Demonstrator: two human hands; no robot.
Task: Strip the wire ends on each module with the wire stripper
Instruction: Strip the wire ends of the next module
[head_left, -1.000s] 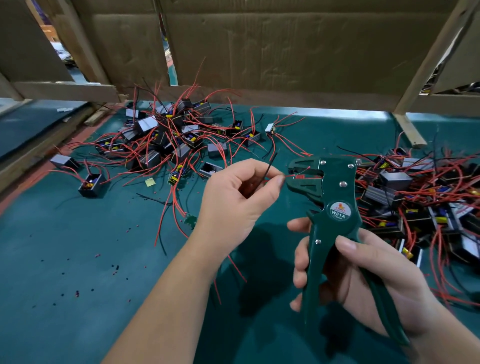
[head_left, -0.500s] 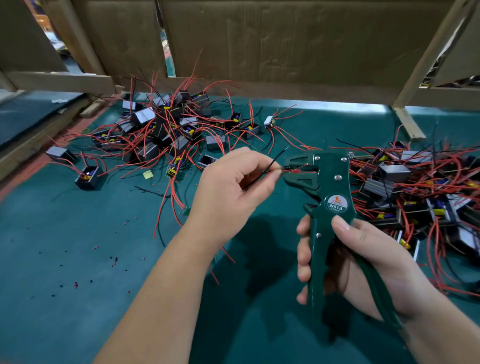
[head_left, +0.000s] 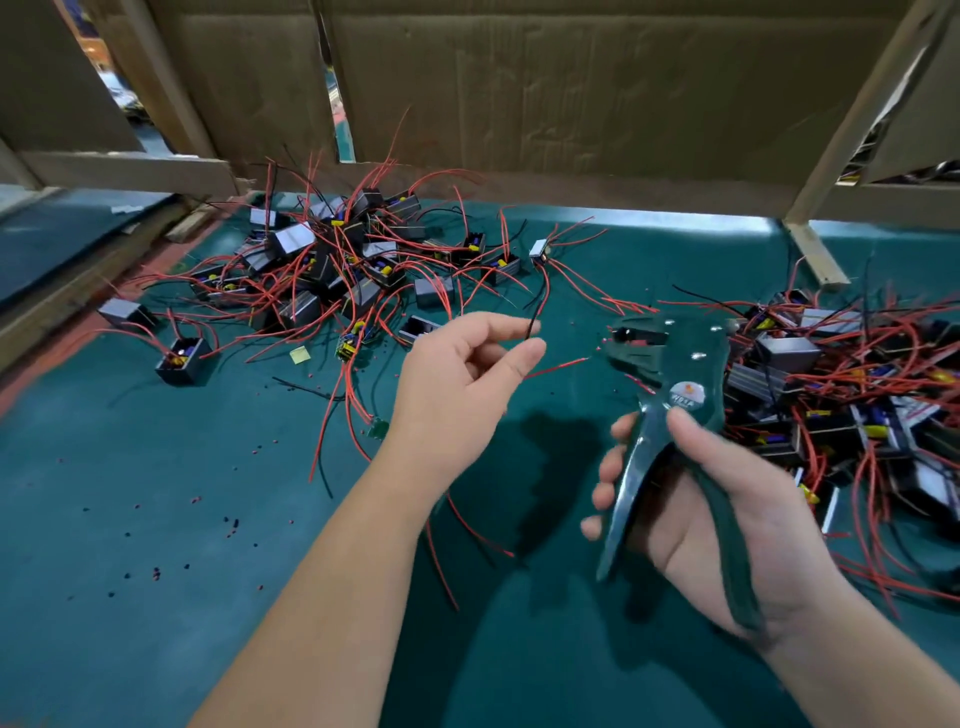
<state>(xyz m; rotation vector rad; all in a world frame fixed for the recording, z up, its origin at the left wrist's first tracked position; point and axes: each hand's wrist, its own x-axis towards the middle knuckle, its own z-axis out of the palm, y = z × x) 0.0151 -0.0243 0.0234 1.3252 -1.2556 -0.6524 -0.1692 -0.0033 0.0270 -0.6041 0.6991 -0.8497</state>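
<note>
We take the wire stripper (head_left: 693, 364) as our mark. The right hand (head_left: 727, 509) grips its two dark green handles, which stand spread apart, with the thumb just below the round label. The head points left with its jaws parted.

Just left of the head, the left hand (head_left: 457, 395) hovers above the table (head_left: 104, 649). It holds a red wire (head_left: 558, 367) that runs out from under the thumb, its tip near the head but not touching. A black wire (head_left: 534, 318) rises at the forefinger's tip, and more red wires hang below the wrist. Thumb and forefinger sit slightly apart and the other fingers curl; we cannot tell what lies in the palm.

Behind the stripper the table ends at a cardboard wall (head_left: 571, 104), where a wooden post (head_left: 857, 104) leans up, behind and right. Far to the left a wooden strip (head_left: 78, 291) borders the green mat.

We count one stripper, two hands and two heaps. The far-left heap (head_left: 332, 260) and the right-hand heap (head_left: 831, 374) of modules are both too tangled with red wire to count. Left of the stripper, beyond the far-left heap, lie a grey-topped module (head_left: 124, 312) and an open black module (head_left: 182, 361). One yellow tag (head_left: 300, 355) and one small green board (head_left: 378, 428) lie nearer.

Between the heaps, bare mat runs from the stripper back to the wall. Left and nearer than the stripper, the mat carries only scattered insulation bits (head_left: 156, 571).
</note>
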